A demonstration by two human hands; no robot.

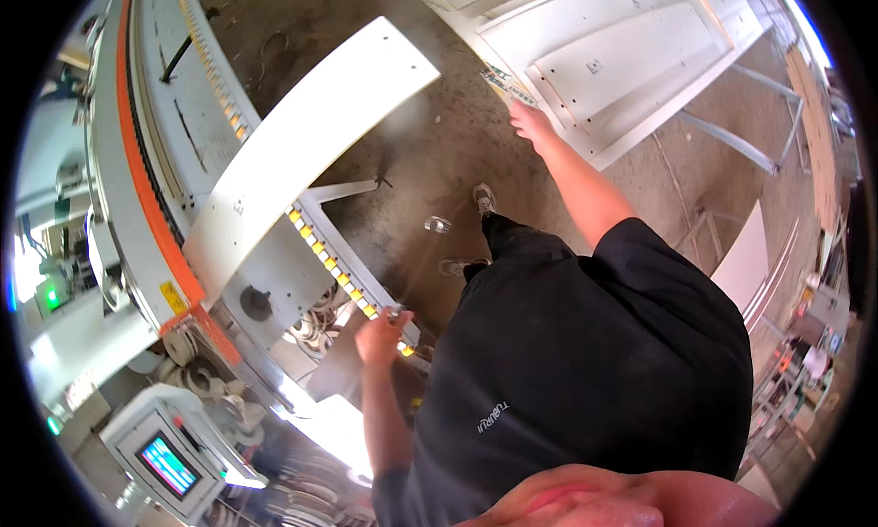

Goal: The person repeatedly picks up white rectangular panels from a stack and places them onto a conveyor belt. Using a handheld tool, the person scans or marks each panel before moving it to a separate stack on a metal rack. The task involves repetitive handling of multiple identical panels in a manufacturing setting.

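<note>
My left hand [382, 335] rests closed on the near end of a roller rail [340, 273] with yellow rollers, which sticks out of the edge-banding machine [137, 189]. A long white panel [306, 134] lies across that rail and the machine bed. My right hand [530, 120] is stretched forward and touches the near corner of a stack of white panels [631, 61], next to a small label. Its fingers are too small to tell whether they grip. My black shirt and shoes [483, 198] fill the middle of the view.
The machine's orange strip and control screen [167, 465] are at the left. Metal trestle legs [732, 134] stand under the panel stack. More white boards [745, 253] lean at the right. The concrete floor [430, 143] lies between machine and stack.
</note>
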